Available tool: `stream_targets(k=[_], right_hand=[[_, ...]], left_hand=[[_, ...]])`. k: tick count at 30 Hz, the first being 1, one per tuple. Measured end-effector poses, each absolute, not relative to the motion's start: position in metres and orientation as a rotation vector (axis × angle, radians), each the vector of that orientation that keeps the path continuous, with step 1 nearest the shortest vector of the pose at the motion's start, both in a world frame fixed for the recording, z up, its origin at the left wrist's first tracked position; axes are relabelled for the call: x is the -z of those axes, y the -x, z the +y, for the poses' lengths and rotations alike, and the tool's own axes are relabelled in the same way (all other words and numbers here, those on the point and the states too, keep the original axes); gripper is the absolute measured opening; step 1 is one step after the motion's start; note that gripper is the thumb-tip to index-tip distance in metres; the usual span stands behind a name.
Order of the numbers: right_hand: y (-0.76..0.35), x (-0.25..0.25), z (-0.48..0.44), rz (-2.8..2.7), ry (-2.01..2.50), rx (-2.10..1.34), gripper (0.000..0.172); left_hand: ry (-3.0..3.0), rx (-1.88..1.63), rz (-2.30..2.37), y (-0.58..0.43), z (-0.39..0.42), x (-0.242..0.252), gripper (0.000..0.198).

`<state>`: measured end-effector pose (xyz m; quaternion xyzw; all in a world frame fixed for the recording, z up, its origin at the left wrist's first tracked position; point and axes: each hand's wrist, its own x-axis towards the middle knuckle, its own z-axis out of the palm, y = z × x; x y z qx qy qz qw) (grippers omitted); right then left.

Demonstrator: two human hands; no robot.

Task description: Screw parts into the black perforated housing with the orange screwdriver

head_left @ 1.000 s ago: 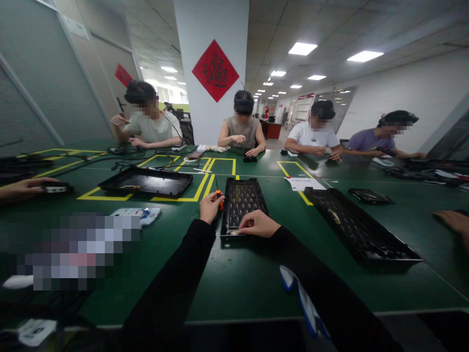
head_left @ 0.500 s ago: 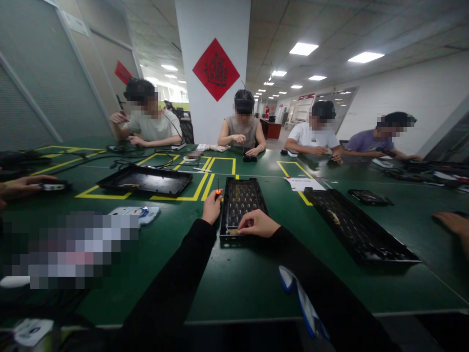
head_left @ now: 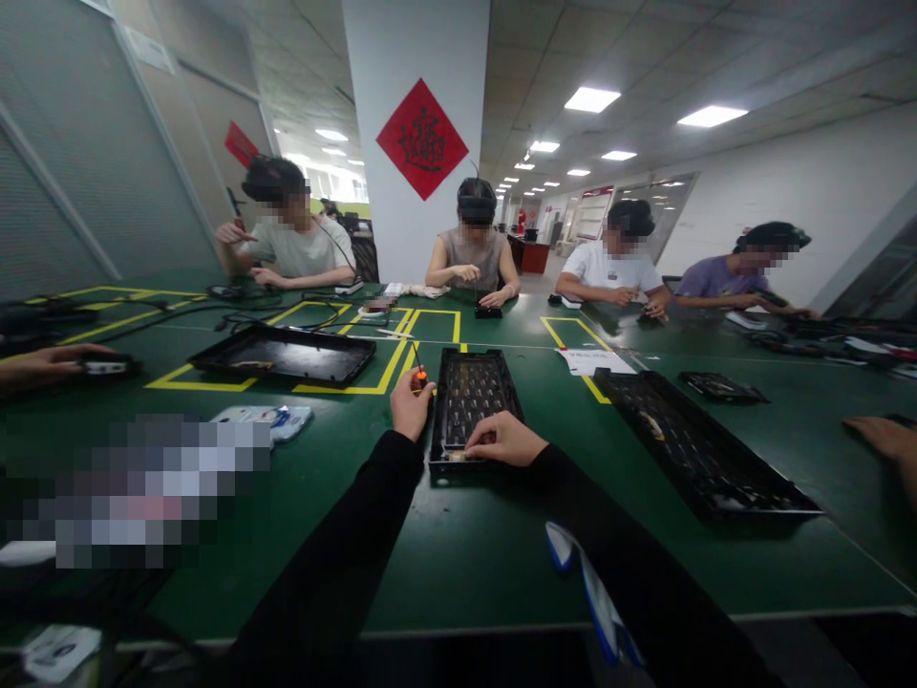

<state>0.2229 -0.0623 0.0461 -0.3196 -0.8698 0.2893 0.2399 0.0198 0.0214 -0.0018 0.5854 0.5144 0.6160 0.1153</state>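
Note:
A black gridded tray (head_left: 474, 382) lies lengthwise on the green table in front of me. My left hand (head_left: 411, 406) rests beside the tray's left edge, closed round a small orange-handled screwdriver (head_left: 419, 371) whose tip points up. My right hand (head_left: 501, 438) lies on the tray's near end, fingers curled and pinching a small yellowish part (head_left: 457, 455) in a cell there. Both arms wear black sleeves.
A flat black tray (head_left: 287, 355) sits left inside yellow floor-tape lines, a long black gridded tray (head_left: 698, 444) to the right. Several people work along the far side. Other hands reach in at the left (head_left: 50, 363) and right (head_left: 885, 438) edges. A white pillar stands behind.
The screwdriver in my left hand has shifted slightly, its tip tilting a little to the left. My right hand stays on the tray's near end.

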Motion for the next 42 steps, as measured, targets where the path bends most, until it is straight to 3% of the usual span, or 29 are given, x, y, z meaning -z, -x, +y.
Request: stream_targets(k=[9, 15, 31, 42], right_hand=[[-0.222, -0.048, -0.064, -2.388, 0.888, -0.778, 0.03], [-0.222, -0.048, -0.064, -2.368, 0.89, -0.786, 0.03], [-0.222, -0.05, -0.065, -2.402, 0.89, -0.771, 0.027], [-0.223, -0.05, -0.065, -2.39, 0.904, -0.799, 0.029]], left_hand=[[-1.584, -1.9, 1.495, -0.02, 0.021, 0.001, 0.043], [-1.613, -1.874, 1.404, -0.02, 0.026, 0.006, 0.03], [-1.709, -1.674, 1.523, -0.02, 0.028, 0.01, 0.023], [-1.642, -1.791, 1.543, -0.019, 0.029, 0.008, 0.023]])
